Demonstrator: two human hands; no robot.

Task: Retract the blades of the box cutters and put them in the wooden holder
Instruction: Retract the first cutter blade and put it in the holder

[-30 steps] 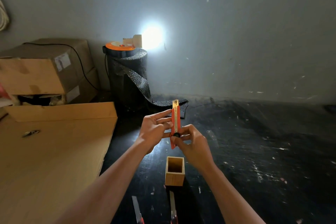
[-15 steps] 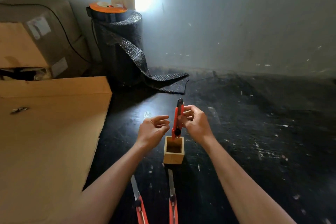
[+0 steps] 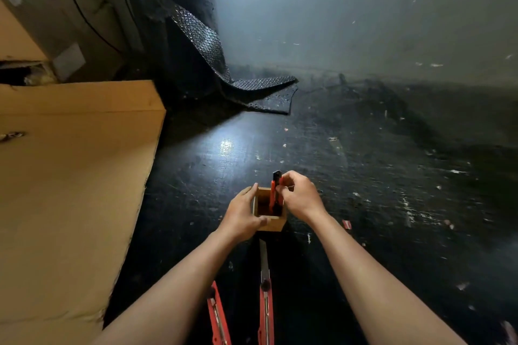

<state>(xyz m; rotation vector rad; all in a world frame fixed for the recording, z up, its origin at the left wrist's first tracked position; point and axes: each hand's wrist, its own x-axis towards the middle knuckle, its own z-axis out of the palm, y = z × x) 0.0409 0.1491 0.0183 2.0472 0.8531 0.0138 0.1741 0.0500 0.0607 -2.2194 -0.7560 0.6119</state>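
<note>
A small square wooden holder [image 3: 273,224] stands on the dark floor. My left hand [image 3: 241,217] grips its left wall. My right hand [image 3: 300,195] pinches the top of a red box cutter [image 3: 275,192] that stands upright inside the holder, its black end sticking out above the rim. Two more red box cutters lie on the floor in front of the holder: one [image 3: 265,300] with its blade out and pointing at the holder, the other [image 3: 218,315] partly hidden under my left forearm.
A large flat cardboard sheet [image 3: 70,190] covers the floor on the left. Cardboard boxes [image 3: 56,22] and a roll of black bubble wrap [image 3: 179,22] stand against the back wall. Small scraps lie scattered on the floor at the right.
My right hand has lowered the red box cutter down into the holder. My left hand has moved from beside the holder to gripping it. The view has tilted downward.
</note>
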